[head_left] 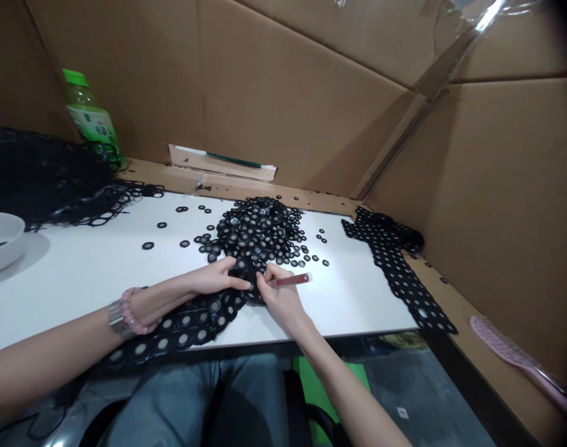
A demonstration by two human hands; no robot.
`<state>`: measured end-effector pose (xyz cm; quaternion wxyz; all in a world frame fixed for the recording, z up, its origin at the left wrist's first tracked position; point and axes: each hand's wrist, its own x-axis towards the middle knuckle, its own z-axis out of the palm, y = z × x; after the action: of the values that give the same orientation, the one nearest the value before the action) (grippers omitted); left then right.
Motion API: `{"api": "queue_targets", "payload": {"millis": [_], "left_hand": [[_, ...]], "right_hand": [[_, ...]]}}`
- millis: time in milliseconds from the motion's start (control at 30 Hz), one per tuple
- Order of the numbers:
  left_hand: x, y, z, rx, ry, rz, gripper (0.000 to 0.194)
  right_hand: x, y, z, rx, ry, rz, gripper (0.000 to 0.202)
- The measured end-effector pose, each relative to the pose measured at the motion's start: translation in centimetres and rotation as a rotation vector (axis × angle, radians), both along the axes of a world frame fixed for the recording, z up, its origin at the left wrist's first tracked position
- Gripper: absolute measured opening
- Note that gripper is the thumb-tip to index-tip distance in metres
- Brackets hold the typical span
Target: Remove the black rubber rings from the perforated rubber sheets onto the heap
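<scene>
My left hand (pixel 220 277) is closed on the end of a black strip (pixel 183 329) set with pale round discs; the strip runs back under my left forearm and over the table's front edge. Beside it, my right hand (pixel 282 297) grips a reddish-brown pen-like tool (pixel 293 280), its blunt end pointing right and its tip hidden at the strip. Both hands meet at the strip, just in front of a heap of small black rings with pale centres (pixel 259 230). Loose rings (pixel 185 244) lie around the heap on the white table (pixel 348 292).
A black netted bundle (pixel 45 174) and a white bowl (pixel 4 242) are at the left, with a green-capped bottle (pixel 94 121) behind. Another dotted black strip (pixel 397 267) lies at the right, near a pink hairbrush (pixel 507 347). Cardboard walls (pixel 287 93) stand behind.
</scene>
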<state>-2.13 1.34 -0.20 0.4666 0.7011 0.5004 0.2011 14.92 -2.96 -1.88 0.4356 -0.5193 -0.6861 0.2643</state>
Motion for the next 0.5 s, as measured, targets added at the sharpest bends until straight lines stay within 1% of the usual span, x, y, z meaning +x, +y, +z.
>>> {"api": "queue_targets", "payload": {"millis": [67,133,200,267,333,400,433,500], "left_hand": [[0.0,0.1,0.1,0.014,0.008,-0.001,0.037],[0.1,0.2,0.3,0.032,0.039,-0.003,0.037],[0.2,0.3,0.3,0.032,0.069,-0.032,0.035],[0.3,0.2,0.3,0.035,0.087,-0.043,0.037],[0.3,0.0,0.4,0.058,0.072,0.001,0.043],[0.3,-0.2,0.7,0.085,-0.001,0.078,0.048],[0.3,-0.3,1.1,0.092,-0.053,0.114,0.049],[0.2,-0.6,2.0,0.089,-0.174,0.166,0.047]], "right_hand": [[0.1,0.1,-0.1,-0.028,0.064,0.006,0.031],[0.3,0.3,-0.3,-0.12,0.254,-0.006,0.031],[0.4,0.6,-0.4,-0.2,0.472,-0.044,0.032],[0.4,0.7,-0.5,-0.206,0.608,-0.083,0.036],[0.5,0.9,-0.4,-0.161,0.678,-0.107,0.037],[0.8,0.9,-0.2,-0.142,0.741,-0.118,0.031],[1.1,0.8,0.0,-0.151,0.764,-0.118,0.032],[1.6,0.5,0.3,-0.165,0.788,-0.136,0.041]]}}
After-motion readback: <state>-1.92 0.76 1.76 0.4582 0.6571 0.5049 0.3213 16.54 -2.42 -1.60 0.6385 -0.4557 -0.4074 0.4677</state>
